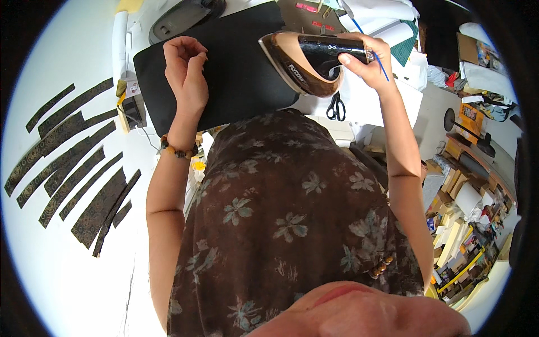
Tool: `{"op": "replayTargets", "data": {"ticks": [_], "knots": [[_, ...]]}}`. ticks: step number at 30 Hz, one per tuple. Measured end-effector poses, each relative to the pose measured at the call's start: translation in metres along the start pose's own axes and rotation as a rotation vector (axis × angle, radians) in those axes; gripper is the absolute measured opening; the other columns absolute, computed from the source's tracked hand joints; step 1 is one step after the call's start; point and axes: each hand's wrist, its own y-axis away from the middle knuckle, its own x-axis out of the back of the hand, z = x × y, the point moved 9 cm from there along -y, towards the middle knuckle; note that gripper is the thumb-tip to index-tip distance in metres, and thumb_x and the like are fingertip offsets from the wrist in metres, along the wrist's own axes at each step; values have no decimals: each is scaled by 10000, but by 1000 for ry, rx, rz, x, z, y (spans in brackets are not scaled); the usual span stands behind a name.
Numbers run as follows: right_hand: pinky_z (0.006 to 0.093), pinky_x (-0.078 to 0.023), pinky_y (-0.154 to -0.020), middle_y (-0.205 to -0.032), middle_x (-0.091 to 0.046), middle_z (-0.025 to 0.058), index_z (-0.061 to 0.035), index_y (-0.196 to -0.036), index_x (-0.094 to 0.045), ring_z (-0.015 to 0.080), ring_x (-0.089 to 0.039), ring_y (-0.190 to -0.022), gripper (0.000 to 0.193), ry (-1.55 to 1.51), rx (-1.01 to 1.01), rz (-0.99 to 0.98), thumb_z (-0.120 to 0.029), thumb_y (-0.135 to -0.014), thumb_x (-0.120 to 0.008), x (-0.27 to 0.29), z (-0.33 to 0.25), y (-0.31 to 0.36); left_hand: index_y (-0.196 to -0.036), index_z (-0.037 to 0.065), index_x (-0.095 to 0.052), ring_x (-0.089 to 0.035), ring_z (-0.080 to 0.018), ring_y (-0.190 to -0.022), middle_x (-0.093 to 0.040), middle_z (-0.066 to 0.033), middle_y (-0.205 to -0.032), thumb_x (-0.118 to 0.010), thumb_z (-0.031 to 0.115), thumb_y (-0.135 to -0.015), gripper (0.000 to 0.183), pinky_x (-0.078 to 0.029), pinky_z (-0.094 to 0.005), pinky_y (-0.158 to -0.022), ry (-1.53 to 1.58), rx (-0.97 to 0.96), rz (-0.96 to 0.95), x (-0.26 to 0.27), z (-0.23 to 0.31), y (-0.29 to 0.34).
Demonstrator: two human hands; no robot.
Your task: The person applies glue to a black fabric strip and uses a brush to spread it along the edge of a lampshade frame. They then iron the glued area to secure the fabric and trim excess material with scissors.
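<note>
My right hand [368,59] is wrapped around the black handle of a copper-brown and black clothes iron [306,62]. Its pointed tip faces left, over the right part of a black mat [233,73]; whether the soleplate touches the mat, I cannot tell. Above the mat's left part is my left hand [186,70], fingers curled in toward the thumb; anything inside them is hidden. Black-handled scissors [336,108] lie just below the iron. A thin blue stick [380,65] shows beside my right hand.
Several dark patterned fabric strips [78,163] lie on the white surface at left. A grey oval appliance [182,19] stands behind the mat. Rolled white paper [387,35] and a green cutting mat [405,48] are at back right. Cluttered boxes [457,196] fill the right side.
</note>
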Motion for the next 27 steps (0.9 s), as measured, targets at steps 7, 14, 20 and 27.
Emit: {"op": "replayTargets", "data": {"ticks": [7, 14, 20, 27], "knots": [[205, -414, -529, -636, -551, -42, -30, -1052, -708, 38, -493, -560, 346, 203, -14, -46, -243, -794, -796, 31, -38, -13, -977, 21, -543, -528, -71, -696, -602, -35, -819, -482, 71, -963, 80, -411, -205, -604, 114, 26, 67, 5, 2, 3], [338, -503, -545, -625, -643, 105, -69, -937, -709, 300, -642, -559, 379, 510, 49, -409, -363, -722, -813, -30, -107, -25, -907, 21, -575, -506, -52, -635, -584, -13, -755, -495, 129, -994, 160, -397, -196, -571, 135, 75, 88, 3, -2, 3], [362, -507, -558, -598, -631, 85, -77, -787, -664, 295, -648, -568, 359, 707, 124, -443, -414, -744, -781, -39, -100, -54, -900, 13, -575, -500, -53, -636, -580, -13, -754, -507, 121, -986, 154, -403, -200, -575, 113, 94, 37, -1, -1, 2], [300, -469, -547, -572, -561, 78, -56, -743, -636, 216, -606, -533, 403, 633, 70, -266, -430, -763, -784, -6, -81, -96, -939, 17, -589, -519, -51, -609, -594, -21, -748, -539, 124, -986, 127, -393, -184, -535, 228, 101, 142, 17, 7, 10]]}}
